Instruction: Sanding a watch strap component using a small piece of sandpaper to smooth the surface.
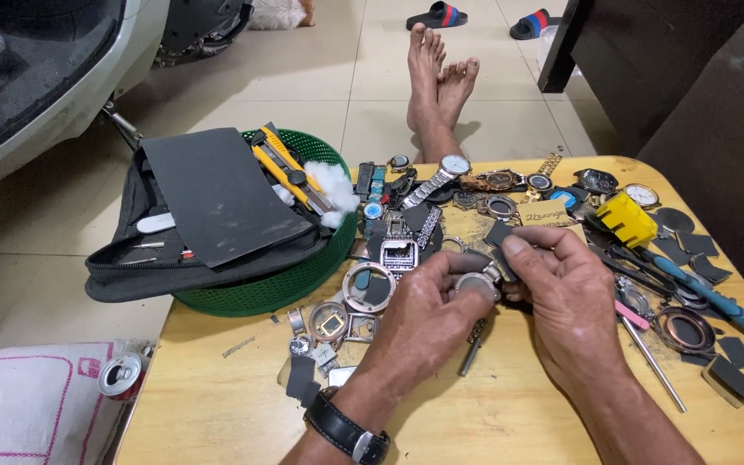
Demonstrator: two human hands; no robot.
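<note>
Wooden tabletop under our two hands. Left hand closed around one round silver watch case, centre of tabletop; right hand pinches one small dark sandpaper piece against it. One green basket left, one yellow block right, two sandals on floor.

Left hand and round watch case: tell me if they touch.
Touching. The head view shows the left hand with fingers wrapped around the round watch case.
</note>
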